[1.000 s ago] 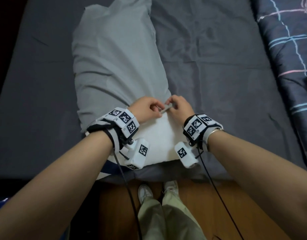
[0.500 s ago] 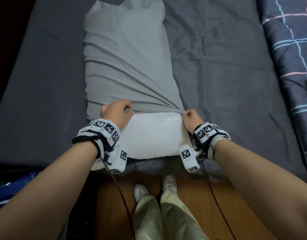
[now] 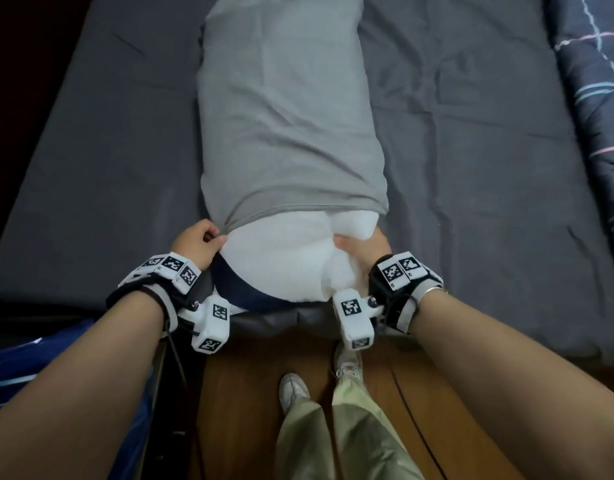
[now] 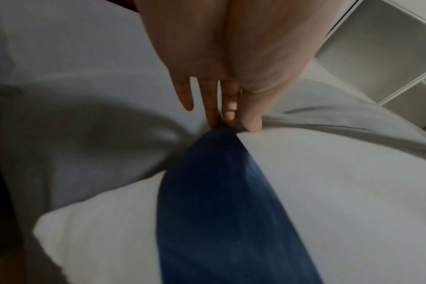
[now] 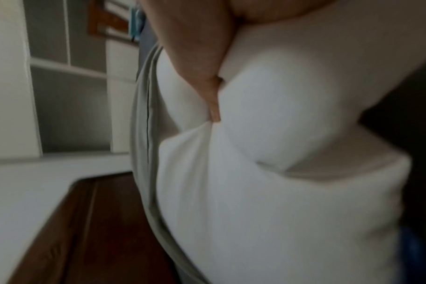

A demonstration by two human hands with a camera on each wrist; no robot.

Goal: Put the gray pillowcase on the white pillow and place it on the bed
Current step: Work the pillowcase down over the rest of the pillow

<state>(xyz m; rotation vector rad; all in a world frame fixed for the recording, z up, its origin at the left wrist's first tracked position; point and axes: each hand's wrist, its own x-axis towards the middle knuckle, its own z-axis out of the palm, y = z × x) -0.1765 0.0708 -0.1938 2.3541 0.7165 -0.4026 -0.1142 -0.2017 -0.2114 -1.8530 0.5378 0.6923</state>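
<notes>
At seven o'clock of the pillow (image 3: 284, 261), my left hand (image 3: 196, 242) is pinching the pillowcase (image 3: 284, 126) hem. Most of the pillow is lying inside the pillowcase on the bed (image 3: 471, 150). At four o'clock, my right hand (image 3: 362, 251) is squeezing the pillow's bare corner.
</notes>
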